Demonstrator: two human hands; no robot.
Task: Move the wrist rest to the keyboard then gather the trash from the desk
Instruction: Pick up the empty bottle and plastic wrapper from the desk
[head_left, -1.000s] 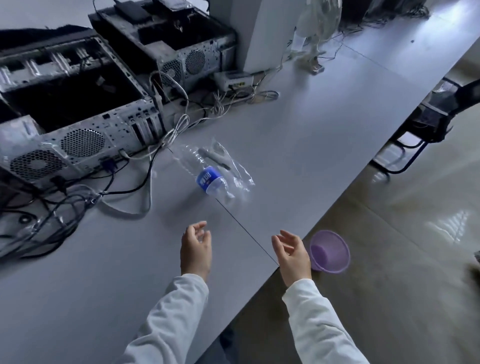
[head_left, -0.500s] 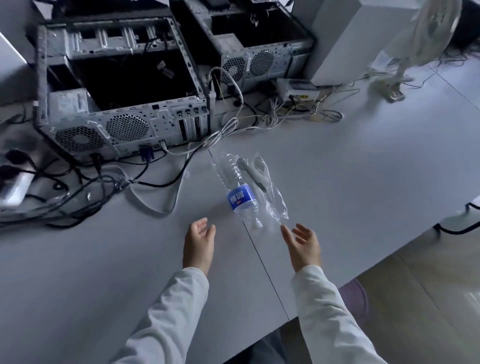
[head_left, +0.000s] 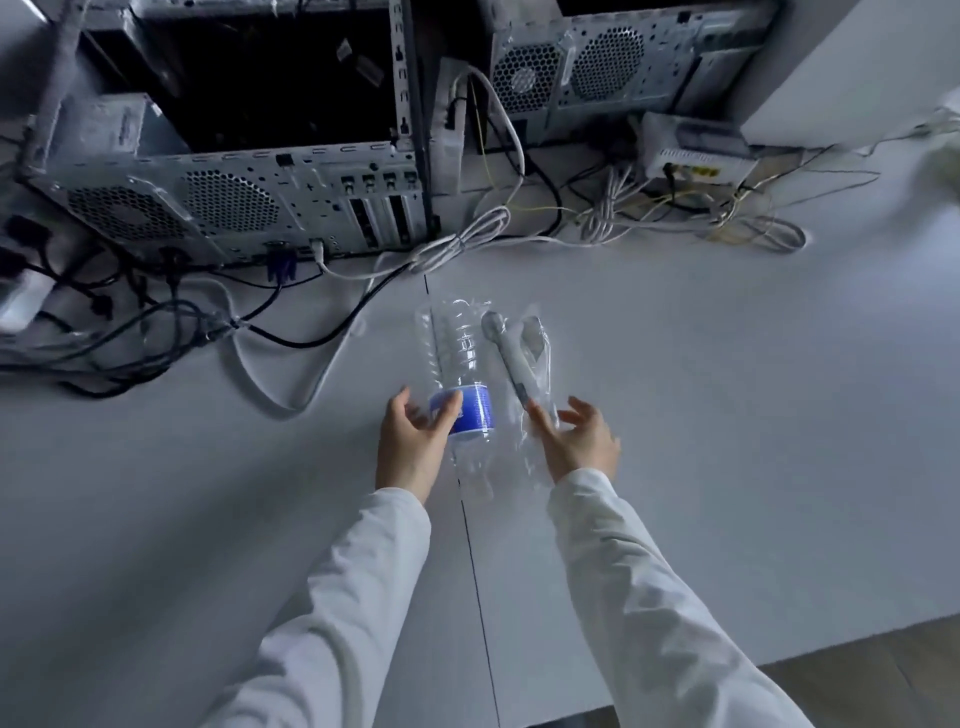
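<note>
A crushed clear plastic bottle (head_left: 457, 343) with a blue label lies on the grey desk (head_left: 727, 415), cap end toward me. My left hand (head_left: 413, 441) reaches it from the left, thumb and a finger curled over the label. Beside the bottle on the right lies a clear plastic wrapper (head_left: 537, 338) with a grey stick-shaped object (head_left: 506, 358) in it. My right hand (head_left: 576, 441) rests at the wrapper's near end with fingers spread, not closed on it. No wrist rest or keyboard is in view.
Two open computer cases (head_left: 234, 197) (head_left: 623, 67) stand along the back, with tangled black and white cables (head_left: 130, 322) spilling onto the desk at left. A small white box (head_left: 696, 150) with wires sits back right. The desk edge and floor (head_left: 857, 675) are at lower right.
Both hands have moved forward from open air to the trash. The left now curls on the bottle's label and the right touches the wrapper. The view has swung left and closer.
</note>
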